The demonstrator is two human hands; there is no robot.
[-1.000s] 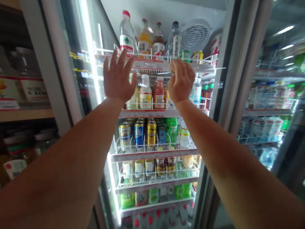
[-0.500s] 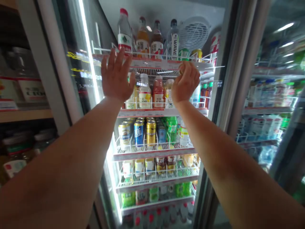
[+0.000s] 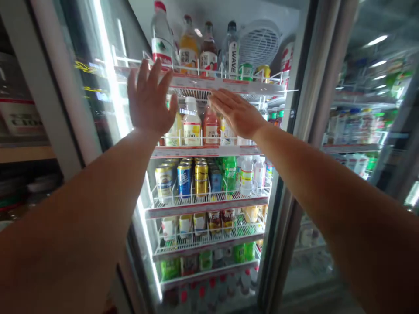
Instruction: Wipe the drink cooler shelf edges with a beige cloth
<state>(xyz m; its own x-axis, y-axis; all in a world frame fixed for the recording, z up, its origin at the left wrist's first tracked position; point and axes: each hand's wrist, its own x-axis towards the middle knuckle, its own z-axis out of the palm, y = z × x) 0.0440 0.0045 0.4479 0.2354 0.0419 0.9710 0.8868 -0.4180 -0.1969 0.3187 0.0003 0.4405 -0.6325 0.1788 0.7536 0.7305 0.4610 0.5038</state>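
I face an open drinks fridge. My left hand (image 3: 149, 99) is raised with fingers spread, its fingertips at the front rail of the top shelf (image 3: 248, 86), just below a clear water bottle with a red cap (image 3: 160, 37). My right hand (image 3: 235, 113) is stretched out flat, palm down, fingers pointing left in front of the second shelf's bottles, above a red drink bottle (image 3: 211, 126) and beside a yellow-labelled bottle (image 3: 191, 126). Neither hand holds anything.
The glass door (image 3: 98, 109) stands open at the left. Lower shelves hold rows of cans (image 3: 191, 179) and green bottles (image 3: 229, 172). A white fan grille (image 3: 258, 43) sits at the top right. A second closed fridge (image 3: 363, 131) stands to the right.
My right hand has uncurled from a closed grip at the top shelf rail, dropped lower and stretched flat toward the left. The left hand stays raised and open. The view has shifted left.
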